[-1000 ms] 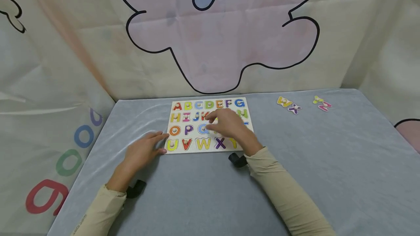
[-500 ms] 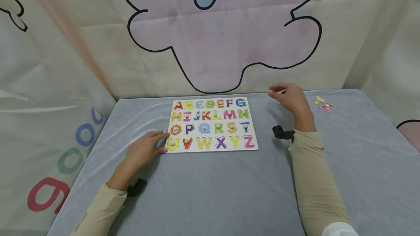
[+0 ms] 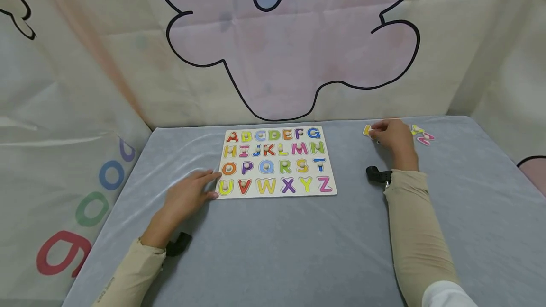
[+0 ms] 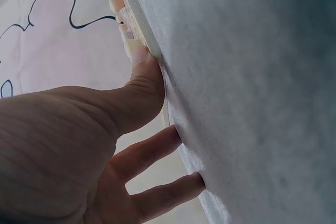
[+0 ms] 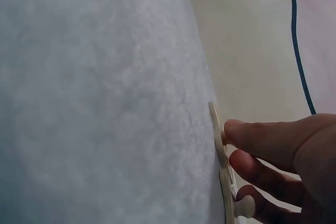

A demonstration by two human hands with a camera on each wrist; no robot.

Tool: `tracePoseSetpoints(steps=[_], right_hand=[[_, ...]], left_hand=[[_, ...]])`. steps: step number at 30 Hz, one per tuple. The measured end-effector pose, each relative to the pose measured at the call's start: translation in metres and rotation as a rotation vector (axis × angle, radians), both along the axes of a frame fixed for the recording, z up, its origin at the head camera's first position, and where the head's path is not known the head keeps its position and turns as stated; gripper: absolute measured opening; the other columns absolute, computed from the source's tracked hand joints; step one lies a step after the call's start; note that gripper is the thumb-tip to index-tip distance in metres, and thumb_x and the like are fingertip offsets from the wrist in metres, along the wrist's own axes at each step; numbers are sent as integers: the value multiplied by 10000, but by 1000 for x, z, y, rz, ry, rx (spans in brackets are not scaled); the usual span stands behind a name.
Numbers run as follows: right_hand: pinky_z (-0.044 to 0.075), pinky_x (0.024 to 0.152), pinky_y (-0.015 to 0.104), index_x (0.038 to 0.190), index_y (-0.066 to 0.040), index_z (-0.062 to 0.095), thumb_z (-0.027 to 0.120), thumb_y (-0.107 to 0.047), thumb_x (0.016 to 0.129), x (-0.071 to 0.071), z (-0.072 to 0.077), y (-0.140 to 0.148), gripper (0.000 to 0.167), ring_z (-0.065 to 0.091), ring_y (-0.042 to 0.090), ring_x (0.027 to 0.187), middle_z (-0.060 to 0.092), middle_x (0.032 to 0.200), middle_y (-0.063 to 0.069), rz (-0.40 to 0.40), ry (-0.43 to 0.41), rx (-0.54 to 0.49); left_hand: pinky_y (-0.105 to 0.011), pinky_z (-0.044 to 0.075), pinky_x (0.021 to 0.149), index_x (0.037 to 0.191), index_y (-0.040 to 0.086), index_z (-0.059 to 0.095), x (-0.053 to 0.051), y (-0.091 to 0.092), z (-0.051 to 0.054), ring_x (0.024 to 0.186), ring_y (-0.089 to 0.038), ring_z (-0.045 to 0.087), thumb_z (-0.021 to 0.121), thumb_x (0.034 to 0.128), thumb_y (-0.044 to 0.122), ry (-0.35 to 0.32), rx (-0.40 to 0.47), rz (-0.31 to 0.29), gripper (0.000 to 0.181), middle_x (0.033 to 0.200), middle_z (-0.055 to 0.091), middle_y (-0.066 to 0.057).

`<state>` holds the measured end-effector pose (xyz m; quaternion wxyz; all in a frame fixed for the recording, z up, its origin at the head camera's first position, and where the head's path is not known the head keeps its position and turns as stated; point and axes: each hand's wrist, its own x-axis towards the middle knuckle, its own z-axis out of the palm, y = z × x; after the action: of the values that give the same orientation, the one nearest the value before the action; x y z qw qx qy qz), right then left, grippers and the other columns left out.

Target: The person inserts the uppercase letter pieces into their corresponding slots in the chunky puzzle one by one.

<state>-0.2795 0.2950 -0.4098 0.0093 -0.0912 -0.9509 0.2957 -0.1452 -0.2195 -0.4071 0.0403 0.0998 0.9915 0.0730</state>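
Note:
A white alphabet puzzle board (image 3: 273, 196) lies on the table with rows of coloured letters, most carrying knobs. My left hand (image 3: 185, 198) rests at its left edge, thumb by the near corner. In the left wrist view that thumb (image 4: 144, 90) touches the board's side, and other fingertips meet the cloth. At the back right my right hand (image 3: 394, 139) reaches down, thumb and finger at the knob of the yellow letter W piece (image 3: 366, 130). The right wrist view shows that piece (image 5: 216, 129) flat on the cloth, beside another knobbed piece (image 5: 227, 195), mostly hidden in the head view.
Farther right lie a yellow letter piece (image 3: 416, 129) and a pink one (image 3: 426, 139). Grey-blue cloth covers the table (image 3: 273, 250). A printed curtain (image 3: 281, 60) stands behind the back edge.
My right hand has moved from above the board to the loose letters at the back right, then lowered onto the yellow letter W piece. The left hand stays at the board's edge.

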Motion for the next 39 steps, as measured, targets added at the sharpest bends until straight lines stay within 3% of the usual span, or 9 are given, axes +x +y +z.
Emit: tracePoseSetpoints(steps=[7,17,25,31,39], right_hand=[[389,670,324,1140,-26,711,649,-280,954,1,-2,2,321,588,284,880,706,1034,192,20,25,66],[441,593,308,1227,-62,682,636,-307,979,12,17,-5,351,606,252,791,648,1162,213,89,-42,-20],[441,791,400,1191,-33,703,643,-214,967,6,14,-19,294,554,353,1023,665,1156,217,243,-36,43],[439,800,392,1194,-30,697,649,-186,959,6,7,-24,285,549,323,995,661,1137,209,254,-89,50],[463,812,446,1150,-20,709,644,-196,965,6,8,-27,263,567,332,969,669,1112,212,250,-57,105]], left_hand=[[-559,506,929,1425,221,563,0,0,0,1350,-352,513,763,869,325,-4,-2,2,599,1488,526,-129],[-574,502,932,1431,221,556,0,2,0,1358,-352,503,763,871,325,-20,-13,17,606,1497,517,-128],[-569,502,932,1423,213,565,2,1,-1,1347,-359,514,765,868,319,-7,-2,8,600,1488,524,-140],[-580,499,934,1423,210,565,3,1,0,1348,-362,512,761,871,318,-7,5,4,595,1487,525,-140],[-584,499,933,1425,215,563,1,0,0,1351,-358,510,764,871,314,1,3,9,598,1493,520,-135]])
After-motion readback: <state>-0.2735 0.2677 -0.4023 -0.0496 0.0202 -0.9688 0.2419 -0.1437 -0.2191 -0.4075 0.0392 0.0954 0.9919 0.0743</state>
